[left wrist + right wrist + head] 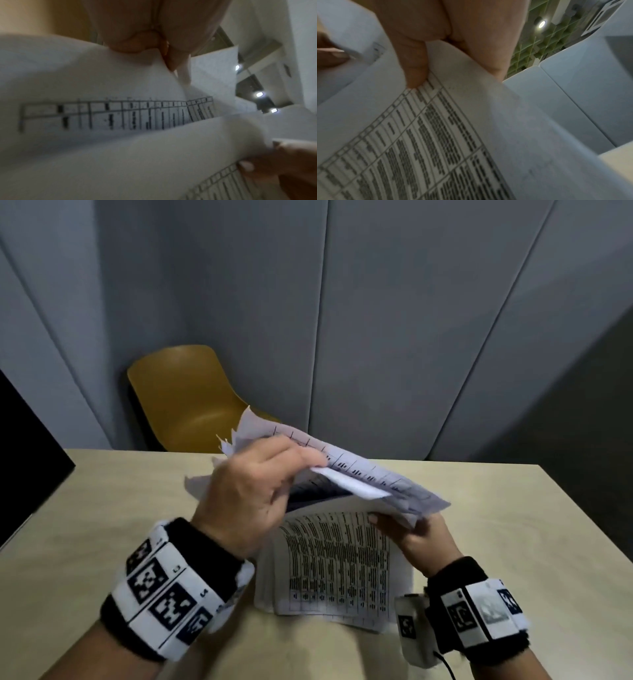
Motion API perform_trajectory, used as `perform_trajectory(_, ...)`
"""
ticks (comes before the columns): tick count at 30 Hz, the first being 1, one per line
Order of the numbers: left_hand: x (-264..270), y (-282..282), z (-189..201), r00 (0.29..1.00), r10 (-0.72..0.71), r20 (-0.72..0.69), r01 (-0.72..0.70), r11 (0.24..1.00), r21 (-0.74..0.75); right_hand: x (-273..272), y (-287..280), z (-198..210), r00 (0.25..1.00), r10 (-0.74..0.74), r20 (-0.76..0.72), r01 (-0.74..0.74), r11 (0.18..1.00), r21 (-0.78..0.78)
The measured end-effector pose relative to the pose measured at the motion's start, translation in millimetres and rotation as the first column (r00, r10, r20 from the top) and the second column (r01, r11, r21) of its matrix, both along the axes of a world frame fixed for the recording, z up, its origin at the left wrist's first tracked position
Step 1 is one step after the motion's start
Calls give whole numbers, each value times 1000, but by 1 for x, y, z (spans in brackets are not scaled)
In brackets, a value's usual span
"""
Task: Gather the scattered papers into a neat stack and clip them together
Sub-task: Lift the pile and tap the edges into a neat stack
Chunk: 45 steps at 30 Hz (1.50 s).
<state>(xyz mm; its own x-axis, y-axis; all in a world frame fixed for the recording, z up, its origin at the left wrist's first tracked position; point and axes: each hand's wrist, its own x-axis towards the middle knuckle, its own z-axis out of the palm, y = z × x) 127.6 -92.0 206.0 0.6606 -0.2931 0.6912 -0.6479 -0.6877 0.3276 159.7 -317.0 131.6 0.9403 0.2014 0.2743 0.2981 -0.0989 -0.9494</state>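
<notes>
A sheaf of white papers [337,563] printed with tables stands upright on the beige table [102,508], its lower edge on the tabletop. The upper ends flop over away from me, uneven and fanned out [376,477]. My left hand [253,491] grips the top left of the papers, fingers curled over the bent sheets. My right hand [414,534] pinches their right edge, thumb on the printed front. In the left wrist view fingers [137,40] clamp a sheet [102,115]. In the right wrist view a finger [414,60] presses the printed page [428,135]. No clip is visible.
A mustard-yellow chair [191,398] stands behind the table's far edge. Grey wall panels [394,320] rise behind it. A dark object [24,440] sits at the far left. Bare tabletop lies to the left and right of the papers.
</notes>
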Motion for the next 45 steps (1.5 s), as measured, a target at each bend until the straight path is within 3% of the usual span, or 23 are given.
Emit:
perform_trajectory(4, -7, 9, -6, 990, 135, 50, -123, 973, -195, 2, -11, -3, 989, -149, 13, 146, 983, 109)
perform_trajectory(5, -8, 19, -14, 986, 163, 20, -152, 949, -277, 3, -15, -3, 985, -173, -12, 173, 974, 145)
perform_trajectory(7, -10, 43, -45, 971, 164, -172, -224, 878, -423, 3, -22, -5, 979, -194, -58, 202, 964, 176)
perform_trajectory(10, -12, 61, -95, 831, -58, -554, -292, 802, -521, 0, -21, -5, 980, -171, -106, 188, 964, 188)
perform_trajectory(12, -10, 59, -112, 735, -248, -631, -284, 732, -619, -1, -16, -6, 982, -155, -107, 173, 966, 190)
perform_trajectory(19, -5, 41, -94, 786, -429, -444, -73, 649, -757, -5, -6, -15, 968, -246, -57, 253, 939, 235)
perform_trajectory(22, -5, 28, -91, 854, -281, -438, -143, 682, -717, -11, 2, -10, 973, -231, 0, 224, 942, 249)
perform_trajectory(25, 1, 31, -94, 912, -155, -381, -199, 644, -739, -19, 7, -6, 982, -190, 13, 178, 942, 283)
perform_trajectory(28, 0, 42, -103, 892, -151, -426, -214, 690, -691, -22, 2, -14, 988, -145, -52, 154, 938, 310)
perform_trajectory(33, -5, 32, -106, 867, -177, -466, -207, 723, -659, -19, 8, -24, 993, -107, -47, 115, 974, 197)
perform_trajectory(37, 1, 27, -105, 872, -137, -470, -293, 624, -725, -20, 22, -14, 998, -55, 42, 46, 979, 198)
perform_trajectory(39, 1, 31, -108, 863, -154, -482, -277, 653, -705, -21, 18, -20, 996, -67, 53, 55, 979, 196)
perform_trajectory(45, 2, 46, -118, 823, -166, -543, -281, 713, -643, -27, -13, -56, 975, -178, -132, 211, 927, 310)
